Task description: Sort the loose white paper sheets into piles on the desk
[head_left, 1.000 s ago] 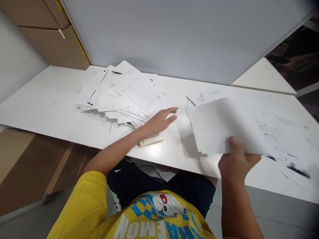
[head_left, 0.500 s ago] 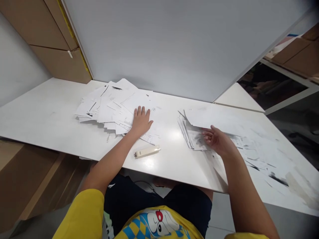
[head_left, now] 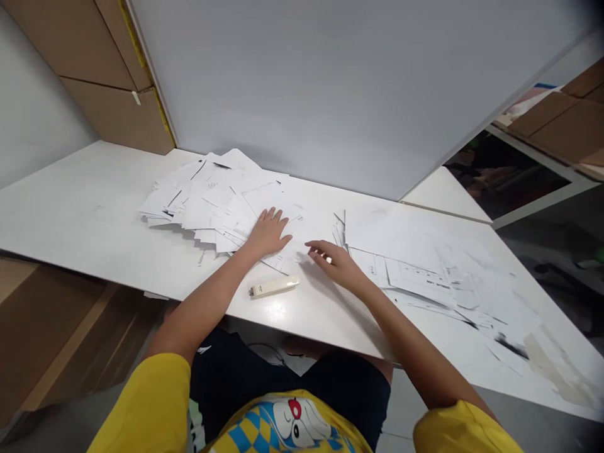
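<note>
My left hand [head_left: 270, 234] lies flat with fingers spread on the right end of a loose, fanned-out pile of white printed papers [head_left: 202, 201]. Just to its right, my right hand [head_left: 333, 259] hovers over the table with loosely curved fingers apart and nothing in them. Below my left hand, near the table's front edge, rests a cream-coloured stapler-like tool [head_left: 274, 287], long and slim; its exact kind is unclear. A second spread of papers [head_left: 391, 233] covers the right part of the table, partly behind my right forearm.
The white table [head_left: 85, 207] runs along a grey upright panel [head_left: 302, 88]. Cardboard boxes [head_left: 104, 113] stand at the back left, and an open carton [head_left: 51, 333] sits below the left edge. A shelf with boxes [head_left: 561, 119] is at the far right.
My right hand has moved left, away from the right-hand papers towards my left hand. The sheet lifted beside it now lies flatter. My left hand has stayed on the pile.
</note>
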A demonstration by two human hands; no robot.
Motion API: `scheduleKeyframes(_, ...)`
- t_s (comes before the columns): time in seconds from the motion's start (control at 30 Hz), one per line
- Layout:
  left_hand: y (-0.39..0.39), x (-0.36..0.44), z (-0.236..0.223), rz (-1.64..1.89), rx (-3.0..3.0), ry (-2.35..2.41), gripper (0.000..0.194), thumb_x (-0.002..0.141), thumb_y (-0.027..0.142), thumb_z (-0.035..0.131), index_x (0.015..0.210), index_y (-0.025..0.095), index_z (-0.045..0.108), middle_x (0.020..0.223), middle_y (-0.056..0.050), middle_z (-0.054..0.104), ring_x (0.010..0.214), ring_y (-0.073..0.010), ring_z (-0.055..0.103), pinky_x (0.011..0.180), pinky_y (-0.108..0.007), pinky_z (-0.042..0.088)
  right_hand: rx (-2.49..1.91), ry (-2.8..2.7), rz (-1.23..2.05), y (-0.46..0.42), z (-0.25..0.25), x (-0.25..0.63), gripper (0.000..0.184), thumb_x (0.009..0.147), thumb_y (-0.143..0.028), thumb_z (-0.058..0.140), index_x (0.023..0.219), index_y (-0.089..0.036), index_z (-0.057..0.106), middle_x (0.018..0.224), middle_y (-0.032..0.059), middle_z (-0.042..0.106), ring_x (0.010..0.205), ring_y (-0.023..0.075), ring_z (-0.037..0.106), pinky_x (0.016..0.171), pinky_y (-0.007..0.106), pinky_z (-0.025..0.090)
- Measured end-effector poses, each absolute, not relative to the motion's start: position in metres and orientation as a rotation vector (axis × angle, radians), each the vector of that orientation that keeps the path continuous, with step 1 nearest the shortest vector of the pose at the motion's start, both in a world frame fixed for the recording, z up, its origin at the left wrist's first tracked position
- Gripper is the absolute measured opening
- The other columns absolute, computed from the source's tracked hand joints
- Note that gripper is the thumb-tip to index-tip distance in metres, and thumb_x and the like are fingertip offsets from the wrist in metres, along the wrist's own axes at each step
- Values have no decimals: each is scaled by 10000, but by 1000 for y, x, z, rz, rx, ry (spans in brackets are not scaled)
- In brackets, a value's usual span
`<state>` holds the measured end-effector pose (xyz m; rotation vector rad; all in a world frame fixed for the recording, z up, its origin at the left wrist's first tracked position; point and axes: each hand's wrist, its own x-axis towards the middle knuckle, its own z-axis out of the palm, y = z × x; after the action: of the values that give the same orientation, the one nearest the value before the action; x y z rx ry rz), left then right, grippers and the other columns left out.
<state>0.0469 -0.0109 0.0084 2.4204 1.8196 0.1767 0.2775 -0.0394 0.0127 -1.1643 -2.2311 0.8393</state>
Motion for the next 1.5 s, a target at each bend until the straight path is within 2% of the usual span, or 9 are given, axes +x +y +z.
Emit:
scheduleKeyframes(0.07, -11, 47, 8, 214, 2389, 1816, 680, 1001, 485, 433, 1548, 80, 445, 1689, -169, 321, 1600, -342, 200, 1316, -488, 140, -1071, -2289, 739, -35, 3, 263, 431, 963, -396, 510, 1339, -217, 622, 1263, 148, 704, 1155, 291, 667, 976, 487, 547)
scheduleKeyframes(0.13, -11, 46, 9, 275, 2351, 1813, 698, 992, 496, 447, 1556, 85, 434, 1692, -152, 324, 1599, -324, 214, 1319, -469, 142, -1055, -2312, 652, -30, -9, 252, 571, 944, -404, 543, 1473, -196, 501, 1488, 192, 567, 1390, 336, 528, 1137, 559, 448)
scheduleKeyframes(0.23, -10, 45, 10, 373, 2281, 1802, 703, 980, 480, 469, 1572, 105, 411, 1696, -127, 325, 1598, -281, 237, 1324, -432, 143, -1117, -2353, 614, -24, -26, 244, 776, 931, -437, 563, 1598, -141, 296, 1647, 234, 375, 1537, 370, 353, 1232, 611, 325)
scheduleKeyframes(0.47, -9, 48, 13, 636, 2125, 1795, 651, 999, 482, 436, 1562, 156, 430, 1718, -97, 277, 1592, -279, 259, 1294, -441, 255, -1147, -2511, 547, -21, -33, 243, 745, 986, -437, 433, 1645, -165, 212, 1692, 169, 334, 1571, 357, 313, 1262, 634, 248)
scheduleKeyframes(0.63, -2, 30, 17, 937, 2099, 1984, 597, 979, 444, 467, 1482, 126, 519, 1682, -154, 345, 1581, -369, 247, 1290, -525, 211, -1194, -2542, 542, -23, -32, 244, 728, 1003, -455, 390, 1644, -145, 238, 1709, 154, 297, 1597, 325, 263, 1291, 590, 213)
scheduleKeyframes(0.8, 10, -20, 21, 1390, 1651, 2292, 515, 926, 500, 525, 1266, 133, 645, 1400, -269, 587, 1408, -512, 392, 1172, -701, 246, -1215, -2543, 562, -25, -27, 245, 719, 1006, -465, 398, 1644, -168, 249, 1709, 139, 303, 1599, 309, 262, 1301, 581, 201)
scheduleKeyframes(0.97, 19, -48, 14, 1533, 1480, 2327, 423, 921, 542, 528, 1021, 167, 696, 1188, -247, 639, 1353, -501, 412, 1151, -674, 253, -1222, -2544, 556, -25, -26, 245, 701, 1009, -461, 405, 1641, -190, 265, 1714, 118, 297, 1603, 301, 251, 1306, 579, 197)
scheduleKeyframes(1.17, 22, -52, 15, 1484, 1526, 2322, 429, 922, 598, 541, 1009, 210, 701, 1160, -190, 649, 1345, -453, 428, 1137, -618, 294, -1260, -2573, 533, -25, -24, 245, 701, 1026, -466, 388, 1642, -153, 268, 1726, 113, 263, 1611, 282, 228, 1320, 538, 180)
scheduleKeyframes(1.5, 10, -32, 36, 1079, 1472, 2440, 316, 929, 479, 539, 946, 192, 668, 1099, -202, 663, 1265, -441, 516, 1137, -635, 293, -1037, -2826, 472, -23, -19, 247, 624, 1085, -548, 232, 1660, -307, 215, 1745, 9, 209, 1627, 254, 157, 1319, 576, 120)
